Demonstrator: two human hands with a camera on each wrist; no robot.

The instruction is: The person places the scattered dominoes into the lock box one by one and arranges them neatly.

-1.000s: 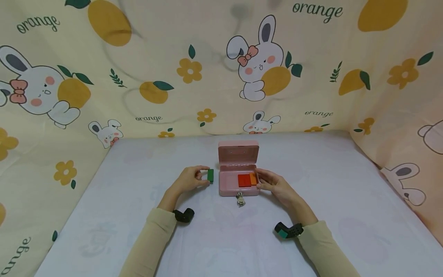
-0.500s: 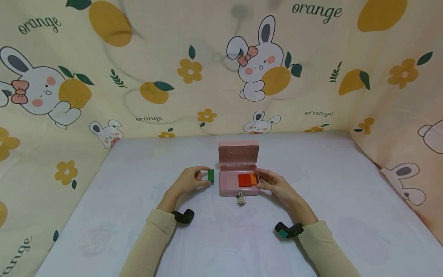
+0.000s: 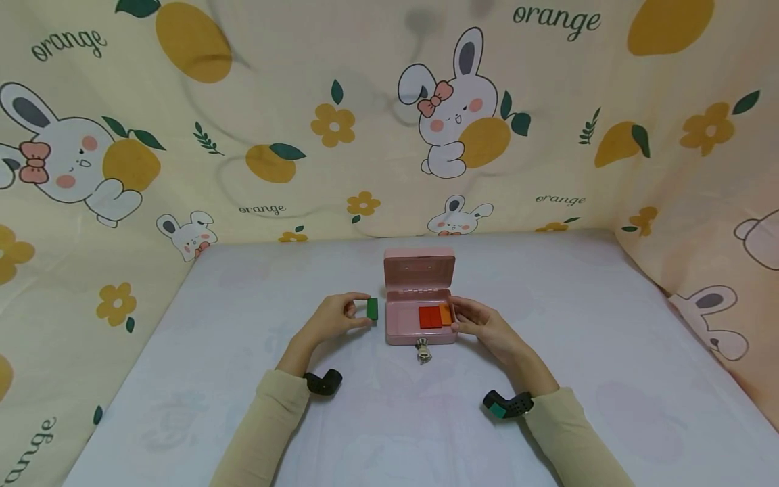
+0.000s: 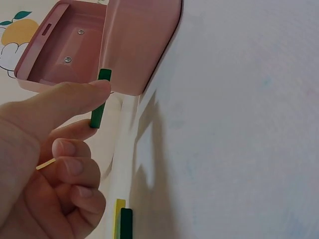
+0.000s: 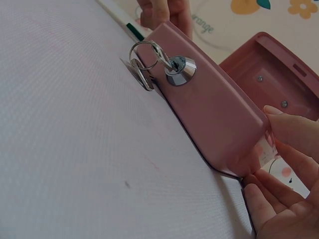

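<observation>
The left hand [image 3: 331, 316] pinches a green block [image 3: 372, 308] by its ends, perhaps to keep its sides free. Just beyond those fingertips stands the open pink box [image 3: 398, 339], holding red pieces [image 3: 429, 317]; the right hand [image 3: 483, 323] grips its opposite end, probably for steadying. Compared with earlier, the block is slightly nearer the box.

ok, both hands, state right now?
Left hand: closed, pinching a thin green rectangular block between thumb and finger.
Right hand: touching the right end of the glossy pink hinged box; can't tell if gripping.
</observation>
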